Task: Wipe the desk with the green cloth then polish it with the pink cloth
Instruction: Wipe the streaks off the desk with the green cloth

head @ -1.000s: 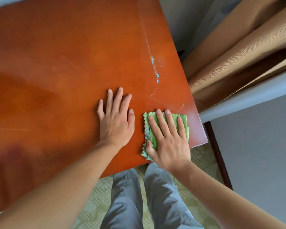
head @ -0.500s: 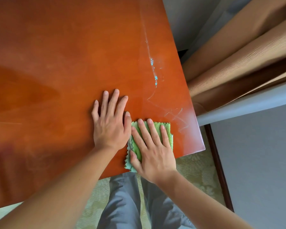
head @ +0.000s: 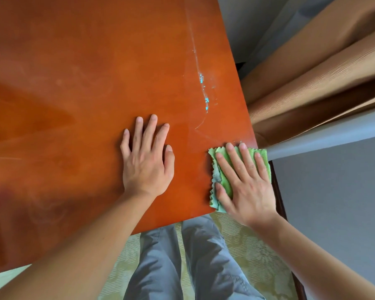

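Observation:
The glossy orange-brown desk fills the upper left of the view. A folded green cloth lies on its near right corner, partly over the right edge. My right hand lies flat on the cloth with fingers spread, pressing it down. Palm down on the bare desk top, my left hand rests a little to the left of the cloth, holding nothing. A wet streak glints on the desk beyond the cloth. No pink cloth is in view.
Tan curtains hang right of the desk, above a grey sill and a grey wall. Under the desk's near edge are my grey trousers and a pale green patterned floor.
My right hand slid the green cloth left next to my left hand, then back right to the desk's corner, where it now overhangs the edge. My left hand stayed planted.

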`<act>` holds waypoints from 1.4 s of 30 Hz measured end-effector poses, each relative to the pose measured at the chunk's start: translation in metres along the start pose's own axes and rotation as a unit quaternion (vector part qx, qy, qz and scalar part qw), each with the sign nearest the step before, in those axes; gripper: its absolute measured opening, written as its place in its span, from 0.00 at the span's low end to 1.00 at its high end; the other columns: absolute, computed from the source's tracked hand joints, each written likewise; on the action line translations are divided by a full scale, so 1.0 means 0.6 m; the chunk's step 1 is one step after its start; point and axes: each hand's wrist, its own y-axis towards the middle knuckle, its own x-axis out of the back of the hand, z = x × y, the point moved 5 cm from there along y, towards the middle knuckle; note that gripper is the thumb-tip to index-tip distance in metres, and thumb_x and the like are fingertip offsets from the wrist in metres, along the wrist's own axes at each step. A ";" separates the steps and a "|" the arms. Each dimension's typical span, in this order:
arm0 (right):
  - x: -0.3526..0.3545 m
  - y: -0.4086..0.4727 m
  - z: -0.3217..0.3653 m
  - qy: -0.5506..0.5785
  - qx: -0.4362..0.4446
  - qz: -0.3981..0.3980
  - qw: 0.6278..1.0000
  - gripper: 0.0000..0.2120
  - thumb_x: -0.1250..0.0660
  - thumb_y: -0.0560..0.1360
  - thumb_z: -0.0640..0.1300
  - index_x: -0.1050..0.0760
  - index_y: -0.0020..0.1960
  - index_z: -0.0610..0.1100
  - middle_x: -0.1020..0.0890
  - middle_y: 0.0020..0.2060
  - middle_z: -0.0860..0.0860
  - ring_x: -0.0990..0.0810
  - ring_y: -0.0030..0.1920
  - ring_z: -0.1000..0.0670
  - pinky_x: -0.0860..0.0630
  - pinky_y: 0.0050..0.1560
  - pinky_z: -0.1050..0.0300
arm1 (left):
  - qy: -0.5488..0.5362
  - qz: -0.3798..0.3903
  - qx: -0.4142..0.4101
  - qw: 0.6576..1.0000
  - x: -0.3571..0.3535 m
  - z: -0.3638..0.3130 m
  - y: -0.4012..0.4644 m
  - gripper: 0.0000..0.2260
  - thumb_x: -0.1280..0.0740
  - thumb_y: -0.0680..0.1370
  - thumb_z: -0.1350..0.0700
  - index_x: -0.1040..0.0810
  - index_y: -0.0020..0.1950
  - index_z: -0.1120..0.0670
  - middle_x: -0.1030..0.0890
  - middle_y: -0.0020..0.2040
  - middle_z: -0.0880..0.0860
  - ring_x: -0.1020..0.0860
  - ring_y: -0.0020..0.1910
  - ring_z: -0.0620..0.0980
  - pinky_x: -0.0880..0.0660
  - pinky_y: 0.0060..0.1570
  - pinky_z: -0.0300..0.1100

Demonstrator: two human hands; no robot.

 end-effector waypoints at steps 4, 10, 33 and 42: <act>-0.003 0.017 0.043 0.006 -0.044 0.001 0.999 0.32 0.46 0.81 0.57 0.42 0.82 0.47 0.43 0.82 0.47 0.50 0.82 0.42 0.53 0.80 0.38 | 0.003 -0.006 -0.006 1.000 -0.002 0.001 -0.001 0.22 0.45 0.83 0.49 0.33 0.78 0.50 0.37 0.81 0.54 0.44 0.81 0.58 0.48 0.78 0.61; -0.020 0.077 0.152 0.031 0.017 0.028 0.999 0.30 0.48 0.83 0.57 0.41 0.81 0.46 0.42 0.81 0.48 0.50 0.82 0.43 0.53 0.80 0.39 | -0.006 -0.013 -0.014 1.000 -0.001 0.002 -0.001 0.23 0.46 0.82 0.53 0.31 0.77 0.51 0.37 0.80 0.54 0.43 0.81 0.58 0.47 0.78 0.61; -0.003 0.117 0.057 0.004 -0.031 0.037 0.999 0.33 0.49 0.83 0.59 0.48 0.83 0.45 0.48 0.82 0.45 0.55 0.82 0.42 0.54 0.81 0.39 | 0.004 -0.009 -0.009 1.000 0.002 0.002 0.000 0.23 0.45 0.81 0.52 0.29 0.76 0.51 0.35 0.79 0.55 0.41 0.80 0.58 0.45 0.77 0.62; -0.006 0.118 0.066 0.001 0.018 0.007 1.000 0.32 0.47 0.82 0.60 0.42 0.82 0.46 0.43 0.81 0.46 0.49 0.82 0.43 0.50 0.80 0.38 | 0.003 -0.014 -0.014 1.000 -0.001 0.004 0.000 0.23 0.45 0.81 0.53 0.30 0.76 0.51 0.35 0.80 0.55 0.41 0.80 0.58 0.45 0.77 0.61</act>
